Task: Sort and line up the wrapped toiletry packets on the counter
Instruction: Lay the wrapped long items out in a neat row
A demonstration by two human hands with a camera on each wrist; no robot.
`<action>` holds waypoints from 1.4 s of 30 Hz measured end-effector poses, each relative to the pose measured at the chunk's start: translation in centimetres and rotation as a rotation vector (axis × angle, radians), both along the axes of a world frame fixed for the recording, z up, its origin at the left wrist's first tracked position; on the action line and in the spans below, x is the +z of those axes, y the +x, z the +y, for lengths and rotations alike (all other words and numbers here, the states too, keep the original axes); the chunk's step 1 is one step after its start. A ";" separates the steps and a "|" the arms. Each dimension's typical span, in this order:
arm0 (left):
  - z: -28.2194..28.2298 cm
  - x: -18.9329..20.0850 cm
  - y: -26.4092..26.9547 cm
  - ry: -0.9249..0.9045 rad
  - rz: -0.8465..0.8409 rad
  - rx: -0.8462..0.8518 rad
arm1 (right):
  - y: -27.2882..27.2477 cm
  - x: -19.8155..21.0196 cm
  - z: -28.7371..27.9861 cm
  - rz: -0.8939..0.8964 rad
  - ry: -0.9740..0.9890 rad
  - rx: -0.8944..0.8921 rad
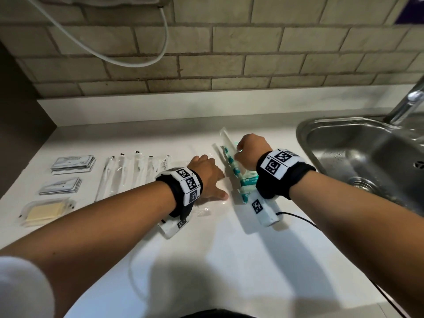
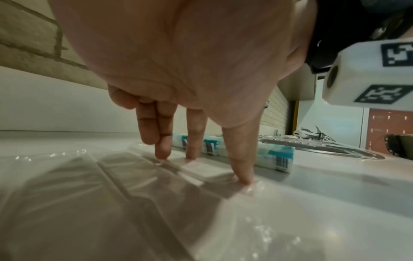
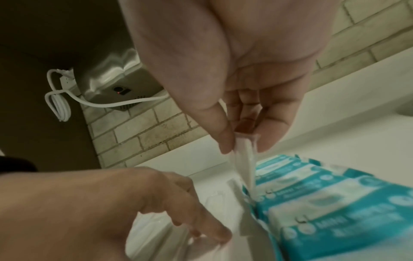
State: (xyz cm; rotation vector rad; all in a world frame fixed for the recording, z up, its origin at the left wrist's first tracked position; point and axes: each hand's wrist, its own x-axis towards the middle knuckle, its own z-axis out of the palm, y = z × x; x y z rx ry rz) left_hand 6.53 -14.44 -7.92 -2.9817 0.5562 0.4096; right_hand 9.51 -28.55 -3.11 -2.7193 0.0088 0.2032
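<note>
My left hand (image 1: 213,180) lies with straight fingers pressing a flat clear wrapped packet (image 2: 156,176) onto the white counter (image 1: 229,260); its fingertips (image 2: 243,178) touch the plastic. Just to the right, my right hand (image 3: 243,148) pinches the end of a long clear packet (image 3: 244,164) between thumb and fingers, above a row of teal-and-white tissue packs (image 1: 241,180). The same long packet (image 1: 226,140) slants over the packs in the head view. Several long clear packets (image 1: 128,173) lie in a row left of my left hand.
At the far left lie two stacks of flat grey packets (image 1: 73,164) (image 1: 60,186) and a wrapped yellow soap (image 1: 44,211). A steel sink (image 1: 305,143) with a tap (image 1: 408,104) borders the right. A tiled wall (image 1: 229,53) with a white cable (image 1: 137,61) stands behind.
</note>
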 end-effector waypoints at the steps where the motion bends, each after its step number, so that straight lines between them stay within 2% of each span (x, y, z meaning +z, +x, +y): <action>1: -0.1 0.1 0.0 -0.005 0.007 0.005 | -0.1 -0.2 -0.3 0.002 -0.005 -0.004; 5: -0.6 0.4 0.0 -0.032 0.047 0.015 | -0.5 -0.8 -0.4 0.017 0.007 -0.014; 10: -1.3 0.3 0.0 -0.244 0.043 0.160 | -1.0 -1.0 0.0 0.005 0.039 0.002; 19: -2.5 1.4 0.2 -0.214 -0.030 0.273 | -1.8 -0.8 -0.5 0.012 0.038 -0.020; 23: -1.9 1.7 0.1 -0.392 -0.026 0.374 | -2.4 -1.1 -0.5 0.035 0.083 -0.026; 26: -1.1 1.5 -0.2 -0.579 0.069 0.452 | -2.9 -1.2 0.0 0.080 0.055 0.062; 29: -0.6 0.9 -0.7 -0.514 0.112 0.415 | -3.2 -1.2 0.9 0.131 -0.020 0.131; 32: 0.0 0.0 -1.3 -0.401 0.111 0.357 | -3.2 -2.0 1.6 0.168 -0.101 0.136; 36: 0.9 -0.5 -1.7 -0.342 0.124 0.282 | -3.0 -3.4 2.4 0.235 -0.183 0.152; 39: 1.2 -0.4 -1.9 -0.323 0.123 0.236 | -1.8 -5.1 2.7 0.217 -0.328 0.197; 42: 1.3 -0.5 -2.0 -0.297 0.087 0.207 | 0.1 -7.7 2.5 0.240 -0.369 0.191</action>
